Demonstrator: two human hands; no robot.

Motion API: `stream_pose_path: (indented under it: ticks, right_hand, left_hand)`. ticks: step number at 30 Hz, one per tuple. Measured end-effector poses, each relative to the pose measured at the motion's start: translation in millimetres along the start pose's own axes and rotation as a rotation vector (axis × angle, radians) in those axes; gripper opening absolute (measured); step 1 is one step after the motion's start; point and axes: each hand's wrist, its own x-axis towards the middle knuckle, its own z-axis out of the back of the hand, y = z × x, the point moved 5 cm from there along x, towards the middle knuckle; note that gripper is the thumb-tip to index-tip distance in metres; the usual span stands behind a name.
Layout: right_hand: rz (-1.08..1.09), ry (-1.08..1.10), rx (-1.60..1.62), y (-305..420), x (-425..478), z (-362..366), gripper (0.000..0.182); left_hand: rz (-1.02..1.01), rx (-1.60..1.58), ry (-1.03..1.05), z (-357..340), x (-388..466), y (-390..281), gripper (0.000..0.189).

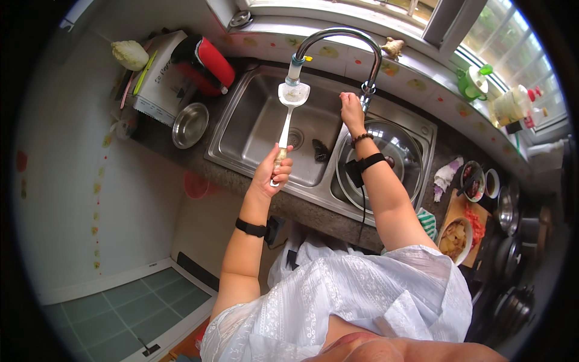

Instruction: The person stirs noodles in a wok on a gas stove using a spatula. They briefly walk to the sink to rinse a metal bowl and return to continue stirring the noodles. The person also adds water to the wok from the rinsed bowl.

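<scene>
My left hand (272, 171) grips the handle of a metal spatula (287, 122) and holds it over the left basin of the steel sink (244, 131). The spatula's wide blade lies right under the filter nozzle (294, 72) of the arched chrome faucet (337, 31) and looks wet. At the faucet's base is my right hand (353, 111), fingers curled; whether it grips a lever is hidden. Near the drain (295, 138) rests a dark, crumpled object (320, 150). Below my right forearm, a glass pot lid (405, 151) covers much of the right basin.
Left of the sink stand a steel bowl (190, 126), a red and black appliance (216, 65) and a box (160, 86) with a cabbage (130, 55) by it. On the right, a cutting board (454, 208) carries chopped red food (474, 226) and a filled bowl (453, 240).
</scene>
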Motion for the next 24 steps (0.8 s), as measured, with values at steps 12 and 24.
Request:
stream_pose_path:
  ticks: [12, 24]
  right_hand:
    - [0.070, 0.012, 0.085, -15, 0, 0, 0.029]
    - [0.131, -0.055, 0.050, -11, -3, 6, 0.030]
  left_hand:
    - [0.063, 0.024, 0.052, 3, -4, -24, 0.036]
    - [0.099, 0.033, 0.065, 7, -8, -31, 0.038]
